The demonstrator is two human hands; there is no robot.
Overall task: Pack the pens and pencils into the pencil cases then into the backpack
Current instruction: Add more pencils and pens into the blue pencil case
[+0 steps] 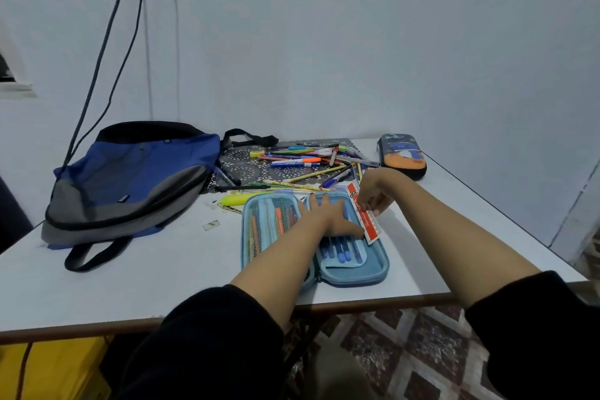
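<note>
Lying open near the front edge of the worktop, the blue pencil case holds pens in both halves. The left hand rests flat on it with fingers spread, hiding its middle. The right hand pinches a red-and-white strip at the case's right edge. Behind the case lie loose pens and pencils, to its left the backpack, and behind it to the right a dark pencil case.

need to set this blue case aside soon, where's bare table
Bare table: the near-left stretch between the backpack, the open blue case and the front edge; the right side, from the dark pencil case down to the corner. Crowded: the pen pile on the patterned mat behind the blue case.
</note>
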